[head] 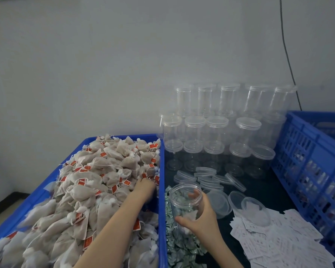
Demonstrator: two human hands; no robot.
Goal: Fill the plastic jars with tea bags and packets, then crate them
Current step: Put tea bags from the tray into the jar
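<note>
A blue tray (122, 136) on the left is heaped with brown tea bags (97, 171) carrying red tags. My left hand (144, 187) reaches into the heap near the tray's right wall, its fingers buried among the bags. My right hand (200, 215) grips an open clear plastic jar (185, 200), held tilted over a pile of small green-and-white packets (180, 246); a tea bag lies in the jar's bottom. White paper packets (275, 236) are spread to the right.
Stacked empty lidded jars (217, 128) stand against the wall. Loose clear lids (207, 177) and a few lidless jars lying down (256, 210) sit on the dark table behind the held jar. A blue slatted crate (306, 151) stands at the right.
</note>
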